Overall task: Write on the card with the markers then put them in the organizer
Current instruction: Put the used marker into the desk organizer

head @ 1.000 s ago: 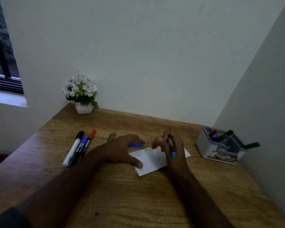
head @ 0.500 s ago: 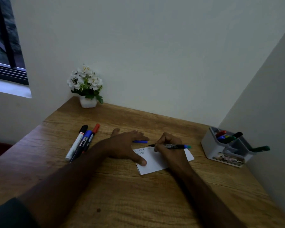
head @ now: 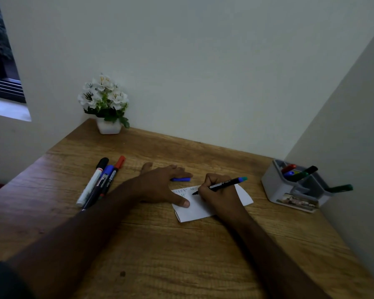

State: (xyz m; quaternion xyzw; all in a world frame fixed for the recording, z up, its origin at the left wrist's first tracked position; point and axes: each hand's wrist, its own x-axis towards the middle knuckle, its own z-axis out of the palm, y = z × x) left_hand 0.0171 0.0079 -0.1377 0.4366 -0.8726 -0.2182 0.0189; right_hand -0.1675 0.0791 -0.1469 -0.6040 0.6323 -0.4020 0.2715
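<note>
- Head view: the right hand (head: pixel 218 194) is closed around a black marker (head: pixel 221 185) with a teal end, its tip now down on the white card (head: pixel 200 209); a second ago the marker stood nearly upright in the fingers, half a second ago it lay level above the card.
- That change suggests writing is resuming on the second line, so the task is in its writing stage, not yet the putting away.
- The left hand (head: pixel 162 186) lies flat and spread, holding nothing, its thumb pressing the card's near left part to steady it, as it did earlier.
- A blue cap (head: pixel 180 179) rests on the worktop (head: pixel 160 255) just beyond the left fingers.
- Three markers (head: pixel 102 182), black, blue and red capped, lie side by side to the left, untouched.
- The grey organizer (head: pixel 274 186) stands at the right by the wall, already holding several markers.
- A white flower pot (head: pixel 108 126) sits in the far corner.
</note>
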